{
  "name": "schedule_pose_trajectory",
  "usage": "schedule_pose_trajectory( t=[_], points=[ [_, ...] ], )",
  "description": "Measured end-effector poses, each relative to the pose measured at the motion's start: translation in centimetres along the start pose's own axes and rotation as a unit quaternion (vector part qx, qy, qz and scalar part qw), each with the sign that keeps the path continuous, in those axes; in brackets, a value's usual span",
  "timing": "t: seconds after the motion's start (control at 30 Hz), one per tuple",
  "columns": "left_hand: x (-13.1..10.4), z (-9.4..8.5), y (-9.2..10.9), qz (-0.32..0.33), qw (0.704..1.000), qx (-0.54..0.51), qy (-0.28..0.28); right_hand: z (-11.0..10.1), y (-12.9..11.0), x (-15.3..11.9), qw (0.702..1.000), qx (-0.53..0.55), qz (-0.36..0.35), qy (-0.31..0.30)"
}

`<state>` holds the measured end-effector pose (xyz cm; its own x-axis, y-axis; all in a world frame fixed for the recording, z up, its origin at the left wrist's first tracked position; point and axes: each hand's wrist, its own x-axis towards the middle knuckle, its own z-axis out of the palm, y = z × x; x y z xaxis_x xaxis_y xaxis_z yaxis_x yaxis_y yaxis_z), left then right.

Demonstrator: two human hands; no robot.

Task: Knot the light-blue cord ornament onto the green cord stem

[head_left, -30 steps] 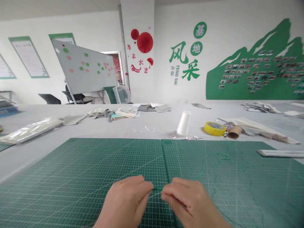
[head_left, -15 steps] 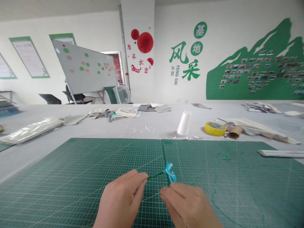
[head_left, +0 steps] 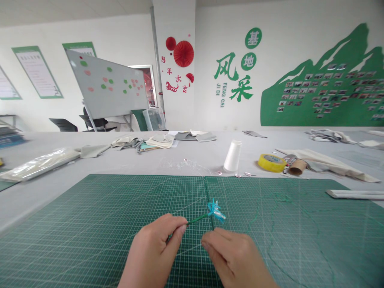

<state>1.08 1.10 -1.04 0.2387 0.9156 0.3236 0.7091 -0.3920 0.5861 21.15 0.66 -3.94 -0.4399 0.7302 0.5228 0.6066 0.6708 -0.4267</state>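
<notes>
Between the thumb and fingertips of my left hand (head_left: 159, 244) is the green stem of a small blue artificial flower (head_left: 216, 212). The stem slants up to the right, and the flower head has looped blue petals with pale, bead-like middles. My right hand (head_left: 235, 254) is closed in a pinch just below the flower head, apart from it; whatever its fingers may hold is too fine or hidden to make out. Both hands are over the green cutting mat (head_left: 135, 204), near the seam between its two halves.
Loose green thread (head_left: 282, 197) trails over the mat's right side. Beyond it stand a white thread cone (head_left: 233, 156), a yellow tape roll (head_left: 271, 163) and a brown cardboard core (head_left: 297, 167). Fabric scraps (head_left: 160, 140) lie farther back; a white folded strip (head_left: 354, 194) is at right.
The flower head has turned about its stem and its petals show from another side. My left fingertips have shifted slightly on the stem; my right hand stays nearly in place.
</notes>
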Motion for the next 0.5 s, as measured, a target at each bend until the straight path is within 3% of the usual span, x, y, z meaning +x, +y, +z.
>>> schedule_pose_trajectory(
  t=[0.3,0.5],
  points=[
    [0.4,-0.4,0.8,-0.002,0.991,-0.121,-0.062,0.2,0.7,0.7,0.957,0.212,0.190,-0.053],
    [0.5,-0.9,1.5,0.024,0.982,-0.148,-0.119,-0.4,1.8,1.2,0.922,0.322,0.208,-0.059]
  ],
)
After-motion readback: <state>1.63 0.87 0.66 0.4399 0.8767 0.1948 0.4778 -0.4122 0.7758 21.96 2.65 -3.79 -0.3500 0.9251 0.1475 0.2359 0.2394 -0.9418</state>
